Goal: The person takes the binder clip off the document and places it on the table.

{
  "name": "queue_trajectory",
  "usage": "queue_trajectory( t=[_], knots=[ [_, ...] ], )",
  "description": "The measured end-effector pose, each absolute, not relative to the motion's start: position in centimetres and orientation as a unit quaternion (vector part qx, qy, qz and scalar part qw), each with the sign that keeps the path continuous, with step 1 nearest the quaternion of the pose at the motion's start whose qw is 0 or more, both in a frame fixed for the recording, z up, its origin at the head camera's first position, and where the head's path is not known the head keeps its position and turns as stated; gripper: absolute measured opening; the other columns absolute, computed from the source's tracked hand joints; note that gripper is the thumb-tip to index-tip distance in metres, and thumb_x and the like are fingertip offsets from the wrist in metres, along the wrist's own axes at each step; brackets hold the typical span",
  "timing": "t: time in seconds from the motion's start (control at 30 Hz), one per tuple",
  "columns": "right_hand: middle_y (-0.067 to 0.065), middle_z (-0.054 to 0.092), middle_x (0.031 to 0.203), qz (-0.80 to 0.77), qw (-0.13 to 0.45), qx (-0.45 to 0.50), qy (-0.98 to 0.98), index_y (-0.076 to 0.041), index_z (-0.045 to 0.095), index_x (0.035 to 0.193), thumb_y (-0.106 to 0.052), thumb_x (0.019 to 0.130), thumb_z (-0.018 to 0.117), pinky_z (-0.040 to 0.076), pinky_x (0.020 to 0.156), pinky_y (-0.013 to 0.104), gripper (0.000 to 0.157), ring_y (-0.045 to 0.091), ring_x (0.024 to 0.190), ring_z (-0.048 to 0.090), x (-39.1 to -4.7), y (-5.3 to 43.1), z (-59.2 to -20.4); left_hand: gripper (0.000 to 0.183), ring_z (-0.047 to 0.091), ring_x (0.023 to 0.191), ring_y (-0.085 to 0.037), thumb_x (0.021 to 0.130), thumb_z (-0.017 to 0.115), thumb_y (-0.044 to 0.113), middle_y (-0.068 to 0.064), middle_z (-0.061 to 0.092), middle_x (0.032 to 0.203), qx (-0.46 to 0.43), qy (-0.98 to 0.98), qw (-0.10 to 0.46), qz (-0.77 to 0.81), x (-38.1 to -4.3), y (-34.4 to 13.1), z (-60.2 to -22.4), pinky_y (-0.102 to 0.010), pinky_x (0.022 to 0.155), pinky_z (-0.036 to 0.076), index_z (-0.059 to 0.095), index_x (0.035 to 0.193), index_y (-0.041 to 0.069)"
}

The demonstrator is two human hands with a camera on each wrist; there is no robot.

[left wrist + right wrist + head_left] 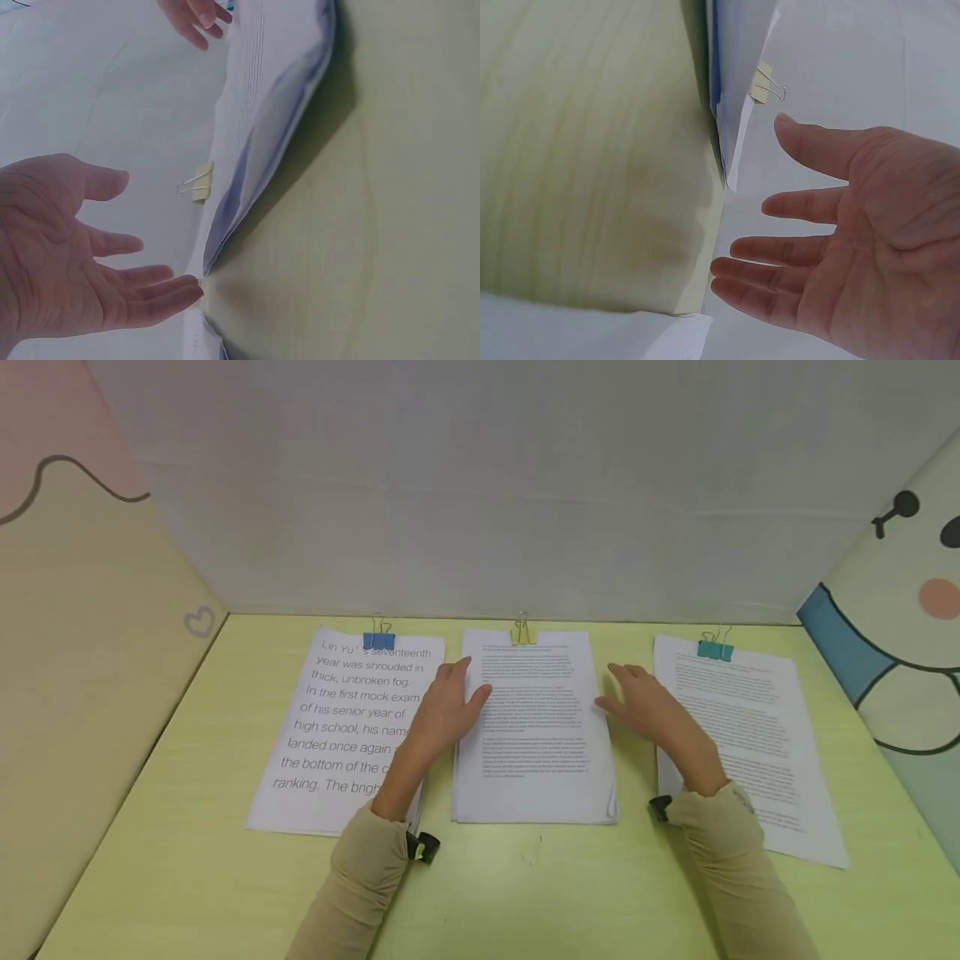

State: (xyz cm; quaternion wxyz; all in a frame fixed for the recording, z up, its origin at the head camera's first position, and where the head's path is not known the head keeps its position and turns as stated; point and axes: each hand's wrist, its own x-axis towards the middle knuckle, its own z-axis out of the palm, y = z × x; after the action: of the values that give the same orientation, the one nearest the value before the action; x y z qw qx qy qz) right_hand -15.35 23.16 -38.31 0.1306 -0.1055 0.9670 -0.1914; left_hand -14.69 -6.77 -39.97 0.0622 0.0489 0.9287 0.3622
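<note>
1. Three stacks of paper in a row on the worktop (510, 902): left stack (337, 727) under a blue clip (378, 641), middle stack (536, 727) under a yellow clip (523, 633), right stack (731, 743) under a teal clip (715, 650).
2. Middle stack: between both hands, print side up, clipped at the far edge; near right corner curled, side edges bowed a little off the worktop.
3. Handling, as a judgement: light, soft and floppy at the near end, firmer beside the clip; likely to fan out or crease if pinched by the top sheets alone.
4. Best hold, probably: both long sides, fingertips beneath the whole thickness — or close to the clip, where the sheets bind together.
5. Left hand (448, 706): well open, thumb and fingers spread, nothing held; at the left edge of the middle stack, contact impossible to tell.
6. Right hand (648, 706): equally open, fingers extended and thumb apart, nothing held; over the gap between middle and right stacks, thumb near the middle stack's edge — touching or just short of it, unclear.
</note>
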Motion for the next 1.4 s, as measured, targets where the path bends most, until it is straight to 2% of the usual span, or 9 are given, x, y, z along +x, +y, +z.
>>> queue_trajectory(
  t=[0.33, 0.6, 0.67, 0.83, 0.97, 1.07, 1.23, 1.4],
  knots=[
    [0.043, 0.038, 0.149, -0.200, 0.151, -0.109, 0.962, 0.015, 0.030, 0.153, -0.024, 0.107, 0.057, 0.035, 0.112, 0.065, 0.066, 0.057, 0.139, 0.038, -15.4, 23.0, -38.4, 0.066, 0.042, 0.143, -0.043, 0.106, 0.056, 0.033, -0.029, 0.040, 0.155, -0.027, 0.892, 0.088, 0.443, -15.1, -6.4, -40.4, -0.053, 0.113, 0.040, 0.033, 0.158, -0.001],
    [0.041, 0.045, 0.146, -0.194, 0.142, -0.131, 0.962, 0.018, 0.034, 0.151, -0.019, 0.106, 0.059, 0.038, 0.111, 0.062, 0.063, 0.054, 0.136, 0.044, -15.4, 22.8, -38.6, 0.063, 0.046, 0.140, -0.041, 0.104, 0.058, 0.031, -0.025, 0.044, 0.154, -0.086, 0.835, 0.090, 0.535, -15.4, -6.5, -40.4, -0.051, 0.113, 0.040, 0.038, 0.155, 0.000],
    [0.040, 0.046, 0.145, -0.190, 0.139, -0.137, 0.962, 0.018, 0.036, 0.149, -0.018, 0.106, 0.059, 0.038, 0.111, 0.061, 0.061, 0.053, 0.136, 0.045, -15.3, 22.8, -38.6, 0.062, 0.051, 0.136, -0.039, 0.104, 0.058, 0.030, -0.022, 0.043, 0.156, -0.102, 0.811, 0.094, 0.569, -15.4, -6.4, -40.4, -0.049, 0.109, 0.044, 0.039, 0.155, 0.001],
    [0.037, 0.048, 0.146, -0.189, 0.135, -0.146, 0.962, 0.017, 0.041, 0.147, -0.017, 0.105, 0.061, 0.038, 0.112, 0.061, 0.057, 0.052, 0.136, 0.046, -15.3, 22.6, -38.6, 0.060, 0.063, 0.116, -0.034, 0.104, 0.059, 0.025, -0.022, 0.045, 0.153, -0.128, 0.754, 0.112, 0.634, -15.3, -6.1, -40.3, -0.039, 0.090, 0.057, 0.038, 0.155, 0.002],
    [0.037, 0.049, 0.146, -0.188, 0.136, -0.145, 0.962, 0.016, 0.043, 0.146, -0.017, 0.105, 0.061, 0.037, 0.113, 0.061, 0.056, 0.052, 0.137, 0.046, -15.3, 22.6, -38.6, 0.059, 0.065, 0.112, -0.028, 0.105, 0.059, 0.024, -0.022, 0.057, 0.142, -0.138, 0.731, 0.130, 0.655, -15.3, -5.9, -40.4, -0.036, 0.089, 0.056, 0.038, 0.155, 0.003],
    [0.037, 0.049, 0.145, -0.188, 0.137, -0.148, 0.961, 0.017, 0.043, 0.146, -0.017, 0.105, 0.061, 0.037, 0.113, 0.061, 0.056, 0.052, 0.137, 0.045, -15.2, 22.7, -38.5, 0.058, 0.067, 0.101, -0.024, 0.105, 0.059, 0.026, -0.018, 0.066, 0.129, -0.131, 0.735, 0.157, 0.647, -15.3, -5.7, -40.5, -0.034, 0.090, 0.051, 0.040, 0.155, 0.003],
    [0.037, 0.050, 0.144, -0.195, 0.142, -0.153, 0.958, 0.017, 0.044, 0.145, -0.019, 0.105, 0.060, 0.039, 0.111, 0.061, 0.056, 0.051, 0.135, 0.048, -15.2, 22.6, -38.3, 0.047, 0.067, 0.089, -0.020, 0.106, 0.056, 0.021, -0.016, 0.070, 0.115, -0.059, 0.749, 0.205, 0.627, -14.9, -5.4, -41.0, -0.029, 0.079, 0.048, 0.046, 0.147, -0.001],
    [0.036, 0.052, 0.142, -0.202, 0.147, -0.154, 0.956, 0.017, 0.047, 0.144, -0.021, 0.106, 0.058, 0.041, 0.109, 0.060, 0.054, 0.050, 0.133, 0.051, -15.0, 22.5, -38.1, 0.042, 0.068, 0.088, -0.023, 0.102, 0.052, 0.007, -0.019, 0.070, 0.113, -0.007, 0.747, 0.193, 0.636, -14.5, -5.5, -41.3, -0.029, 0.075, 0.050, 0.050, 0.142, -0.004]
  ],
)
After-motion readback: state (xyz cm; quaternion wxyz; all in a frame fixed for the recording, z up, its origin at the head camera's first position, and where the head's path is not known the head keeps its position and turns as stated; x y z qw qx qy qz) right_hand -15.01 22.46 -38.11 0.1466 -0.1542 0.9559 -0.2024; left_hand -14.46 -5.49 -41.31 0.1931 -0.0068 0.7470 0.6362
